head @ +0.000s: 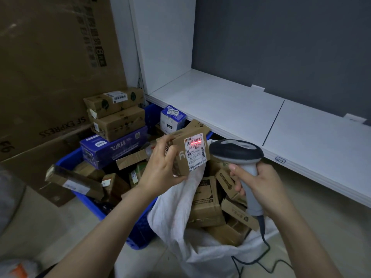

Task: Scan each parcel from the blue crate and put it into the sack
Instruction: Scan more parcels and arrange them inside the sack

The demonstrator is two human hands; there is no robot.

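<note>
My left hand (160, 165) grips a small brown cardboard parcel (190, 141) above the sack's rim, its white shipping label facing me. A red scan line lies across the label's barcode. My right hand (263, 189) holds a grey handheld scanner (236, 151) by its handle, its head pointed at the label from the right. The white woven sack (176, 207) stands open below, with several brown boxes inside. The blue crate (138, 223) sits to the left, piled with brown and purple parcels.
A large brown carton (50, 67) leans at the back left behind the crate. A white shelf (251, 117) runs along the grey wall on the right. The scanner's black cable (267, 255) trails over the sack onto the floor.
</note>
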